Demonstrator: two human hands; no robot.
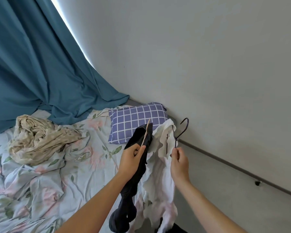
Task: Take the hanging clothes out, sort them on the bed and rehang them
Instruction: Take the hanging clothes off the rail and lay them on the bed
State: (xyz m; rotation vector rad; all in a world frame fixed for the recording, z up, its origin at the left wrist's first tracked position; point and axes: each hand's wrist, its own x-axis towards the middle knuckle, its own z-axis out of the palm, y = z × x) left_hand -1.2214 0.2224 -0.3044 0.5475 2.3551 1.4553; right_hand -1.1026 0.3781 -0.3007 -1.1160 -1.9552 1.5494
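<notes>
Low in the frame, right of centre, you are holding two garments up over the floral-print bed sheet [40, 182]. Your left hand [131, 158] is pinching the tan wooden hanger [145, 135], fingers curled round its lower end, with the dark navy garment [133, 182] drooping from it toward the bottom edge. Your right hand [179, 158] is pinching the stem of the thin dark wire hanger [181, 130] between thumb and fingertips, and the white ruffled garment [160, 174] is hanging from it, touching the navy one. Both grips are looking light to me; the white piece is sitting unevenly and could be slipping off if you tilt the wire, and the two fabrics may tangle. Further up the frame, the crumpled beige blanket [37, 140] is lying at left and the blue checked pillow [134, 120] at centre, against the grey wall [208, 64].
</notes>
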